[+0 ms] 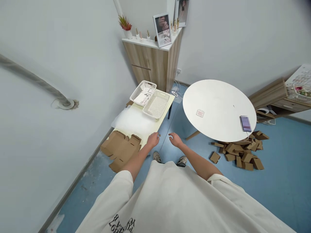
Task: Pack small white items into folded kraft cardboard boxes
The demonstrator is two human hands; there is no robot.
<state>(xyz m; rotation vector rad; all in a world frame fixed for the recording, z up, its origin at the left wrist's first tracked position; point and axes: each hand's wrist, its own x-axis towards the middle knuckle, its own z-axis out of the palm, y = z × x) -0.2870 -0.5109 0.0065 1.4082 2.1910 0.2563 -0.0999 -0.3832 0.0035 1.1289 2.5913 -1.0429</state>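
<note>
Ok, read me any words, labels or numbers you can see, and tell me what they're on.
Shirt print: upside down, cut off, unreadable.
Card on round table: too small.
Calendar: too small.
Papers in basket: too small.

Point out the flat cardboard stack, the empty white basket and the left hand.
flat cardboard stack (121, 148): head view, top sheet's middle.
empty white basket (156, 105): head view, bare mesh floor.
left hand (153, 139): head view, back of the hand.

loose cream short-sleeved T-shirt (179, 197) | black printed lettering on shirt front (123, 225) | bare forearms | grey-and-white low sneakers (156, 157), toes showing below hem
</note>
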